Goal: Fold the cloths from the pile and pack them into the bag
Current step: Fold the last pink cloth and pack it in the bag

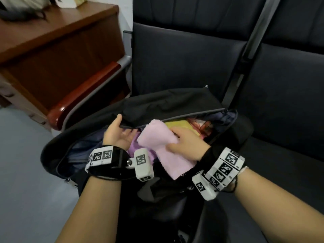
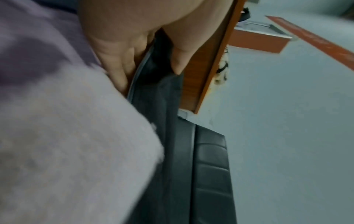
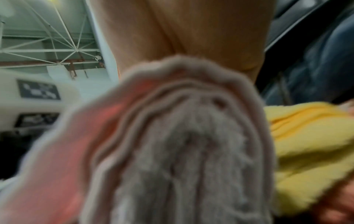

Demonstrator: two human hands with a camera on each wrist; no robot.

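A black bag (image 1: 168, 104) lies unzipped on a dark seat, its mouth facing me. My left hand (image 1: 117, 131) pinches the bag's upper flap (image 2: 153, 63) by its zipper edge, thumb on top and fingers underneath, holding it up. My right hand (image 1: 185, 142) grips a folded pink cloth (image 1: 157, 137) over the opening; its layered folds (image 3: 182, 144) fill the right wrist view. Inside the bag lie a yellow cloth (image 1: 180, 126), a purple cloth (image 1: 133, 146) and a red patterned cloth (image 1: 204, 127). The pile is out of view.
A wooden desk (image 1: 52, 41) stands at the left, with a red-brown chair armrest (image 1: 84, 97) beside the bag. Dark seats (image 1: 280, 85) stretch to the right, split by a metal bar (image 1: 245, 55). Pale floor (image 1: 22, 163) lies at the lower left.
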